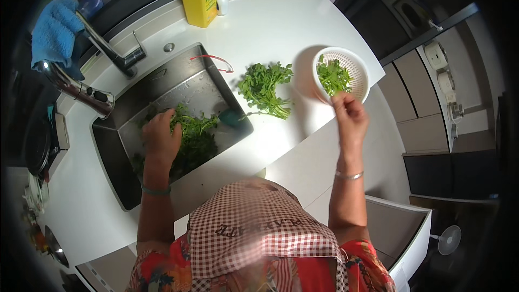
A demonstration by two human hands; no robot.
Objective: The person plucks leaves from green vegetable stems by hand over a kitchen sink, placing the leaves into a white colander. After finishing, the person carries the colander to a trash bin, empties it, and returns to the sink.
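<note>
My left hand (161, 134) is over the stainless steel sink (127, 129), its fingers apart beside a heap of leafy green stems (194, 129). A bunch of leafy greens (265, 87) lies on the white counter (279, 142) between the sink and a white plastic colander (362, 69). Greens (334, 75) lie inside that colander. At its near rim is my right hand (350, 115), thumb and fingers pinched together at the stem end of the greens; whether they grip a stem is hard to tell. A dark green rounded thing (231, 118) sits at the sink's right wall.
A chrome faucet (87, 97) with a blue cloth (56, 32) draped on it arches over the sink's left side. Behind the sink stand a yellow Axe bottle (198, 0) and a pink-topped pump bottle (222, 0). A red strip (215, 59) crosses the sink's edge.
</note>
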